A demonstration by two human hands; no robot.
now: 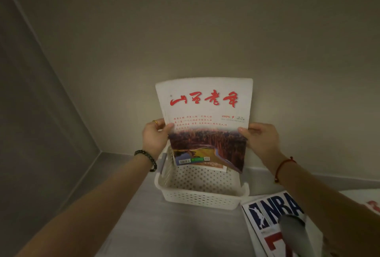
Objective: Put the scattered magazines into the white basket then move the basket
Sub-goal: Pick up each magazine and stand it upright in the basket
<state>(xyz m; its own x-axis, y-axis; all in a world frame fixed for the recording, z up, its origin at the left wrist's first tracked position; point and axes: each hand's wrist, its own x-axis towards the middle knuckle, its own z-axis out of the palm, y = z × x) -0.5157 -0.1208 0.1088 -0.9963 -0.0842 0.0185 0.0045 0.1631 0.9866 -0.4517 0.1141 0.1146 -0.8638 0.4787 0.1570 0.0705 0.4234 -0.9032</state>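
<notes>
Magazine (pixel 205 116) in both hands, held upright above the back of the white basket (pixel 200 197), its lower edge dipping inside the rim. Its cover is white on top with large red brush-style characters, smaller red lines and "2025 9" beneath, and a reddish-brown landscape photo filling the lower half. The left hand (pixel 153 137) is pinched on the cover's left edge, thumb in front; it wears a gold ring, and a dark bead bracelet (pixel 146 159) sits on the wrist. The right hand (pixel 261 139) is closed on the right edge the same way, with a red cord (pixel 282 167) around its wrist. Inside the basket, behind the held copy, another magazine (pixel 198 160) leans against the far wall, showing a yellow and blue picture. The basket is perforated plastic and stands on a grey floor close to the wall. Just right of the basket's near corner lies an NBA magazine (pixel 271 217), white with blue letters and a red figure, partly hidden by a grey blurred object (pixel 294 234).
</notes>
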